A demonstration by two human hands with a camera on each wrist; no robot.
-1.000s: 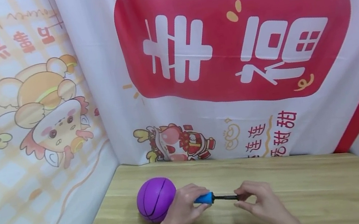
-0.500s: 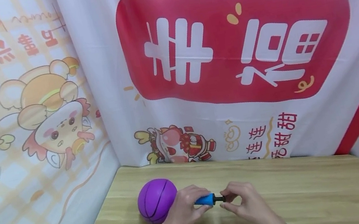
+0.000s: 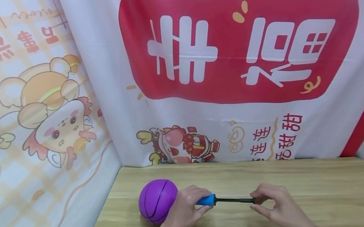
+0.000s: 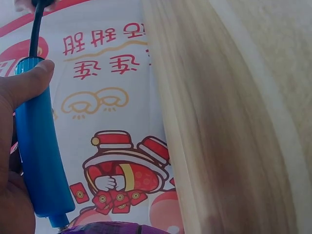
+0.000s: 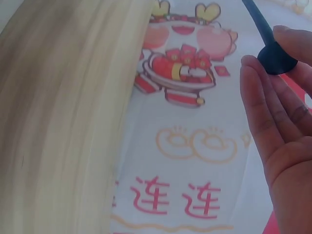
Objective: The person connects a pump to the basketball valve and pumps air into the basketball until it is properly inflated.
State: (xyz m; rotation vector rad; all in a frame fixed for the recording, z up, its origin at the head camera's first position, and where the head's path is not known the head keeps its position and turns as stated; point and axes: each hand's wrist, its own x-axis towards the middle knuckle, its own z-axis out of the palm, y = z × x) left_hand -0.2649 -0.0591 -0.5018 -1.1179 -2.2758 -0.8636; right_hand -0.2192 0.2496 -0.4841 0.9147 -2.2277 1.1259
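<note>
A small purple basketball (image 3: 157, 201) with black lines sits on the table at the left in the head view. My left hand (image 3: 183, 212) grips the blue barrel of a hand pump (image 4: 41, 146) beside the ball. In the left wrist view, a thin metal tip at the barrel's lower end meets the purple ball. My right hand (image 3: 280, 203) pinches the black knob (image 5: 277, 59) at the end of the pump's rod. The black rod (image 3: 234, 200) is drawn well out of the barrel, to the right.
A wood-grain table (image 3: 327, 193) lies under the hands. Behind it hangs a white cloth (image 3: 228, 125) with a red panel and cartoon prints. A checked cloth (image 3: 11, 160) with a cartoon figure covers the left side.
The right hand first moved left, pushing the rod in, then moved back right, drawing it out farther than at the start. The left hand and ball stayed nearly in place.
</note>
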